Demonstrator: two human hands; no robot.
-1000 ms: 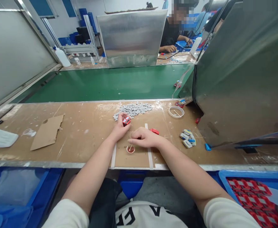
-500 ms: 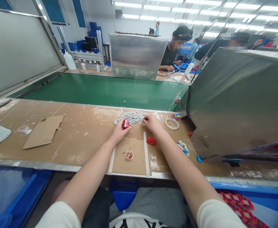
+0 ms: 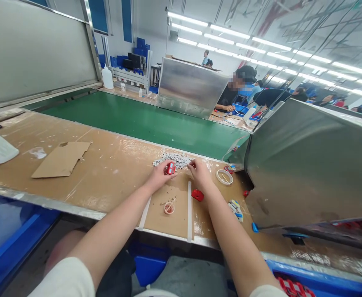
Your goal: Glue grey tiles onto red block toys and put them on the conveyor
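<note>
1. a small red toy car [image 3: 170,168] sits pinched in the fingers of the left hand [image 3: 160,176], just above the brown workbench [image 3: 106,173], at the near edge of a heap of small grey parts [image 3: 175,159].
2. the right hand [image 3: 200,173] has its fingers curled narrow at the same heap, fingertips touching the grey parts; whether it holds one cannot be told.
3. between two white tape strips [image 3: 189,210] lies a small round cap [image 3: 169,208] with a stick in it.
4. another red part [image 3: 197,195] lies just right of the strip, beside the right wrist.
5. a white tape ring [image 3: 224,176] lies further right, near the metal partition [image 3: 311,165].
6. beyond the heap runs a green conveyor belt [image 3: 144,121]; a cardboard scrap [image 3: 62,159] lies well to the left.
</note>
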